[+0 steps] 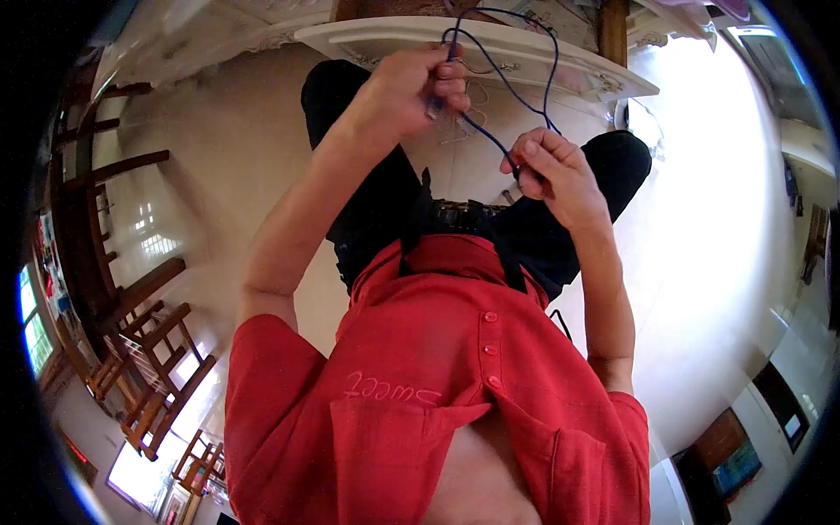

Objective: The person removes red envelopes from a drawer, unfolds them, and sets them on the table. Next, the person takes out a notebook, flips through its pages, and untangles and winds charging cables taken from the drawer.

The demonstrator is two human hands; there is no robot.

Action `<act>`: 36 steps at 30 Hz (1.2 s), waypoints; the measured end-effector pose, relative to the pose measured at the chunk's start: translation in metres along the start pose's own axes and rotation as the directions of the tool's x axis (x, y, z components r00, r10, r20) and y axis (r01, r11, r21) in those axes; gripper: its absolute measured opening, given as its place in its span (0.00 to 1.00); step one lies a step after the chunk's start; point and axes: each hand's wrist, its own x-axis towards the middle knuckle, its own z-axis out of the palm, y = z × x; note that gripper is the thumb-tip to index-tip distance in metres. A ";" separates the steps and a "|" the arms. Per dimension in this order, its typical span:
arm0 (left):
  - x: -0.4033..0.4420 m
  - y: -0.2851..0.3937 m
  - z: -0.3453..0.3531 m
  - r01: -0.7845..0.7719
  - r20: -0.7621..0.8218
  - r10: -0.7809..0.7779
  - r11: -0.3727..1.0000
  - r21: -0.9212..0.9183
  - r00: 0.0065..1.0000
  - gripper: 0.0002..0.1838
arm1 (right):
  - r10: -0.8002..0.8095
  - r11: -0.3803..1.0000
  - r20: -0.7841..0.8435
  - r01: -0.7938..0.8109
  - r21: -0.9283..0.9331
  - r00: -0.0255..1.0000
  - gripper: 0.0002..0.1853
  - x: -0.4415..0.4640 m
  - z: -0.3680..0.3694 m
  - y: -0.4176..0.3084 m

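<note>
A dark blue cord (497, 70) runs between my two hands and loops up over a white drawer front. My left hand (409, 87) is closed on the cord, its fingers curled. A small, dark end with a pale tip pokes out below those fingers, too unclear to name. Lower and to the right, my right hand (553, 171) pinches another stretch of the cord between thumb and fingers. One slack strand spans the gap between the hands. The far loop comes down behind my right hand.
Beyond my hands, the white drawer front (385, 37) has a metal handle, with wooden sides behind it. Thin pale string (472, 105) hangs or lies below it. My dark-trousered knees (621, 162) flank the hands. Wooden chairs (157, 376) stand at the left.
</note>
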 end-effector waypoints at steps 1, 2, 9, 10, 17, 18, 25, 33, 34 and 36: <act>0.001 0.000 -0.002 0.007 0.003 -0.007 1.000 0.005 1.000 0.09 | 0.047 0.976 0.009 -0.048 0.214 0.999 0.07 -0.003 -0.001 -0.005; 0.004 -0.001 -0.006 0.016 0.055 -0.015 0.999 -0.029 0.998 0.09 | 0.028 0.974 -0.004 -0.026 0.226 1.000 0.10 -0.004 0.001 -0.005; 0.020 -0.013 -0.008 -0.014 0.063 0.024 0.988 -0.153 0.998 0.06 | 0.125 0.988 0.148 -0.109 -0.113 0.981 0.19 -0.004 0.017 -0.012; 0.023 -0.016 -0.008 -0.009 0.059 0.019 0.989 -0.150 0.998 0.06 | 0.134 0.986 0.133 -0.119 -0.113 0.982 0.17 -0.003 0.019 -0.014; 0.031 -0.030 0.000 0.066 0.135 -0.060 0.997 -0.041 0.989 0.08 | 0.121 0.990 0.126 -0.110 -0.093 0.985 0.08 -0.002 0.032 -0.013; 0.031 -0.032 0.000 0.073 0.135 -0.071 0.997 -0.012 0.988 0.08 | 0.123 0.990 0.125 -0.112 -0.089 0.985 0.08 -0.002 0.032 -0.011; 0.023 -0.038 0.012 0.087 0.091 -0.092 0.994 0.061 0.992 0.07 | 0.089 0.994 0.102 -0.094 0.046 0.991 0.08 0.000 0.031 -0.006; 0.018 -0.037 0.016 0.033 0.144 -0.060 0.983 0.183 0.988 0.10 | 0.045 0.994 0.085 -0.053 0.093 0.995 0.09 -0.002 0.031 -0.008; 0.015 -0.035 0.015 0.031 0.147 -0.059 0.982 0.184 0.987 0.10 | 0.046 0.995 0.087 -0.053 0.082 0.995 0.09 -0.003 0.032 -0.008; 0.007 -0.028 0.015 -0.017 0.192 -0.027 0.974 0.224 0.981 0.10 | 0.040 0.997 0.086 -0.046 0.068 0.995 0.09 -0.003 0.029 -0.009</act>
